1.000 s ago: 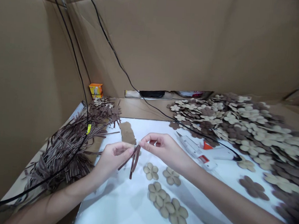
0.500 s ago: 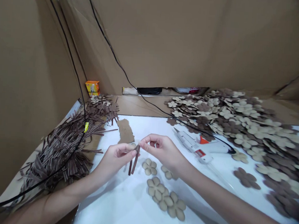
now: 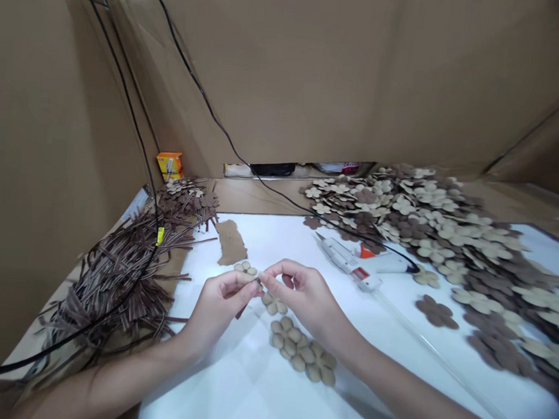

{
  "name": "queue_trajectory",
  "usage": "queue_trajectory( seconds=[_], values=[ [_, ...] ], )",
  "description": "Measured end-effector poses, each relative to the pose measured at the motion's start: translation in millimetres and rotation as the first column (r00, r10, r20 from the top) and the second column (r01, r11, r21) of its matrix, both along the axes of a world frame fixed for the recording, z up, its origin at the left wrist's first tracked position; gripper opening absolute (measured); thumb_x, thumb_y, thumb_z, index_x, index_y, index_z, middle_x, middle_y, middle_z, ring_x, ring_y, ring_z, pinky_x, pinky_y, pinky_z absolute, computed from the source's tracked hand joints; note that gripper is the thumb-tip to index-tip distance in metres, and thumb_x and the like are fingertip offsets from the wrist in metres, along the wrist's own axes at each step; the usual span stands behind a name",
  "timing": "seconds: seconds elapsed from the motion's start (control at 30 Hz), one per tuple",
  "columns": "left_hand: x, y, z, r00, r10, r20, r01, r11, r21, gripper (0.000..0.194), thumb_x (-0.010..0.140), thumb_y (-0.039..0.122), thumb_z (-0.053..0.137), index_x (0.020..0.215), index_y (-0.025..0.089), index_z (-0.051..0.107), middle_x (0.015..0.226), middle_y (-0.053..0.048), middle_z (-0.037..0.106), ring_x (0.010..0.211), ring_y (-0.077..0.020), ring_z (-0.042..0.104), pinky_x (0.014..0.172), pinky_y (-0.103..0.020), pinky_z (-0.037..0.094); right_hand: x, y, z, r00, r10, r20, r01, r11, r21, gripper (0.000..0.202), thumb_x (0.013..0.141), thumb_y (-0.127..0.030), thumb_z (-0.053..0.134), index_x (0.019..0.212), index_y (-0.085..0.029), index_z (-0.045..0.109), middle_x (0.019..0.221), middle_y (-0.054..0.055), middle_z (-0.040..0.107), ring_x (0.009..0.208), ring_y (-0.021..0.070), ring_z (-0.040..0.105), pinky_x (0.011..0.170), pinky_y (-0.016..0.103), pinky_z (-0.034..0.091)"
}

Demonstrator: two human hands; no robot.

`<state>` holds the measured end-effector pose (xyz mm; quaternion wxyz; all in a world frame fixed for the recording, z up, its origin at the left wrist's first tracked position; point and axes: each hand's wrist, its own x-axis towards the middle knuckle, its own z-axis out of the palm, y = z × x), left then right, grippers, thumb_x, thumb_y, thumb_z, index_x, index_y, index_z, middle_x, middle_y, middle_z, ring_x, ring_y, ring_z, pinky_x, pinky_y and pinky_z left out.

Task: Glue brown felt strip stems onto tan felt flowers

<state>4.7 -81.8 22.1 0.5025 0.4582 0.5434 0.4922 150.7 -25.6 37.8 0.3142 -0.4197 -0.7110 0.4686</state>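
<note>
My left hand (image 3: 226,305) is closed in a pinch on a narrow brown strip (image 3: 240,313), whose end sticks out below the thumb. Thumb and forefinger of my right hand (image 3: 304,295) are pinched together at the left fingertips, at the strip's upper part; the fingers mostly hide it. Just beyond the left fingers shows a beige fabric flower (image 3: 246,268) with a dark centre; whether it touches the hand I cannot tell. Another beige flower (image 3: 274,305) lies under the fingertips. Nearer me, several overlapping beige flowers (image 3: 302,352) rest on the white board (image 3: 226,392).
A white glue gun (image 3: 348,259) lies right of my hands, a clear glue stick (image 3: 436,344) trailing from it. Brown strips (image 3: 110,273) heap up at left. Beige and brown flowers (image 3: 433,228) pile at right. A black cable (image 3: 210,104) crosses the cardboard wall (image 3: 320,64).
The strip's two dangling ends showed clearly below my left hand; now only a short end shows. The beige flower beyond the left fingers is more exposed. The view has shifted slightly.
</note>
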Motion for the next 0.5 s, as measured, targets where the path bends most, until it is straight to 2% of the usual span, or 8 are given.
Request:
queue_trajectory(
  seconds=[0.2,0.4,0.5],
  values=[
    [2,-2,0.0,0.999,-0.023,-0.030,0.024,1.000,0.013,0.023,0.074,0.037,0.061,0.071,0.014,0.063,0.068,-0.002,0.062,0.055,-0.0095,0.047,0.050,-0.021,0.034,8,-5,-4.8,0.999,0.020,0.025,-0.018,0.996,-0.087,0.024,0.077,-0.040,0.053,0.071,-0.019,0.063,0.063,0.000,0.060,0.057,0.0130,0.043,0.054,0.026,0.033],
    [6,-2,-4.2,0.992,-0.125,0.004,0.125,0.991,-0.052,0.021,0.077,0.034,0.057,0.072,0.014,0.060,0.067,-0.001,0.060,0.058,-0.0096,0.049,0.051,-0.020,0.035,21,-3,-10.2,0.988,0.031,0.153,-0.032,0.999,0.002,0.017,0.076,-0.034,0.055,0.067,-0.021,0.062,0.060,-0.002,0.057,0.055,0.0130,0.044,0.053,0.026,0.030],
    [8,2,-7.0,0.989,-0.140,-0.045,0.137,0.987,-0.081,0.023,0.078,0.036,0.055,0.072,0.014,0.059,0.067,-0.001,0.059,0.054,-0.0088,0.047,0.046,-0.020,0.032,26,-1,-15.3,0.980,0.019,0.196,-0.026,0.999,0.034,0.017,0.077,-0.034,0.054,0.068,-0.022,0.062,0.062,-0.002,0.058,0.058,0.0139,0.047,0.054,0.026,0.031]
  ],
)
